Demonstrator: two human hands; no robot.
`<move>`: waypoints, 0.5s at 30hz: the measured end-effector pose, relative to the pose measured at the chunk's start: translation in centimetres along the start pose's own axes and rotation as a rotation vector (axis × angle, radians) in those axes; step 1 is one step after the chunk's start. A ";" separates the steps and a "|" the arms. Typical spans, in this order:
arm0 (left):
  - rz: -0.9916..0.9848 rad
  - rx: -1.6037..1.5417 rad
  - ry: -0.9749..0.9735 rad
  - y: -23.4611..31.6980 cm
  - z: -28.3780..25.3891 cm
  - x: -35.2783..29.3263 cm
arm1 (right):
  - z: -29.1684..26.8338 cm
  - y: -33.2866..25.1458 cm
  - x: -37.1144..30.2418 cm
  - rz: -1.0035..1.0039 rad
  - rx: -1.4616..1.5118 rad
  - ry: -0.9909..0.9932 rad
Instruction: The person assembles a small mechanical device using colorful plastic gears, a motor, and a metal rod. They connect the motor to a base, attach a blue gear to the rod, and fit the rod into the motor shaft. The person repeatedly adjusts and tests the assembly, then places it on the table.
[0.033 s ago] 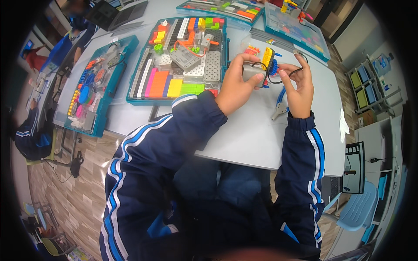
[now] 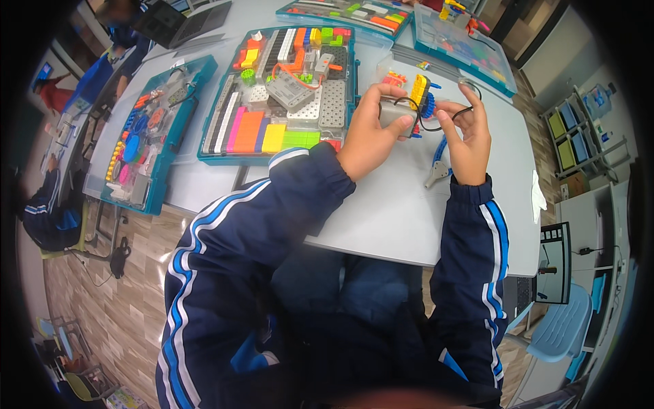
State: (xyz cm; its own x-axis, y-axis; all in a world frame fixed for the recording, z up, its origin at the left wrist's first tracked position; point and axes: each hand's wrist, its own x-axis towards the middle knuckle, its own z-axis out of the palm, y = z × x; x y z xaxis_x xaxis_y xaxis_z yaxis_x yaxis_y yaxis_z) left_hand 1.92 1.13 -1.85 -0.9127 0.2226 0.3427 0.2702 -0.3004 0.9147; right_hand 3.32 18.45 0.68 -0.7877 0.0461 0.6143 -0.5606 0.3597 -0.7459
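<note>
Over the table, my left hand (image 2: 373, 129) is closed round the grey block of a small building-brick model. On the model's right side are a yellow piece (image 2: 417, 91) and a blue gear (image 2: 428, 105), with blue pegs sticking out. My right hand (image 2: 469, 133) is beside the gear, thumb and fingers bent around a thin black cable (image 2: 436, 129) that loops from the model. Its index finger points up; its other fingertips are close to the gear, and whether they touch it is unclear. Below, between my hands, lies a blue and grey connector lead (image 2: 438, 167).
A teal-edged case (image 2: 279, 158) of colourful bricks and grey plates stands left of my hands. Another case (image 2: 162, 184) of small parts lies farther left. Two more cases (image 2: 464, 69) (image 2: 340, 18) sit at the back. A laptop (image 2: 554, 262) is at right, below a blue chair (image 2: 560, 330).
</note>
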 end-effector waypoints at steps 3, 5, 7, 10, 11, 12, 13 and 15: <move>0.019 -0.030 -0.007 0.0 0.1 -0.1 | 0.1 -0.2 -0.1 0.096 0.142 -0.045; 0.059 -0.009 0.015 -0.1 0.2 -0.1 | 0.1 -0.3 -0.1 0.131 0.201 -0.067; 0.079 0.038 0.021 -0.1 0.2 -0.1 | 0.2 -0.5 -0.1 0.151 0.228 -0.075; 0.095 0.070 0.005 -0.1 0.1 -0.1 | 0.1 -0.7 0.0 0.176 0.235 -0.079; 0.098 0.072 -0.003 -0.1 0.0 0.0 | 0.1 -0.8 0.0 0.180 0.235 -0.080; 0.083 0.067 -0.003 -0.1 0.0 0.1 | 0.1 -0.8 0.0 0.181 0.235 -0.079; 0.067 0.060 -0.002 -0.2 0.0 0.1 | 0.1 -0.8 0.0 0.183 0.233 -0.079; 0.024 0.038 -0.010 -0.2 -0.1 0.1 | -0.1 -0.7 0.0 0.179 0.228 -0.083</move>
State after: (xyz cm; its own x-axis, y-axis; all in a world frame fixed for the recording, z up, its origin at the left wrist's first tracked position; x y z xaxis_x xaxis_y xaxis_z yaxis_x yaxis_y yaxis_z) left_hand 1.78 1.17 -2.04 -0.9025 0.2254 0.3671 0.3040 -0.2705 0.9135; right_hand 3.76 18.26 1.22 -0.8922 0.0107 0.4515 -0.4462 0.1336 -0.8849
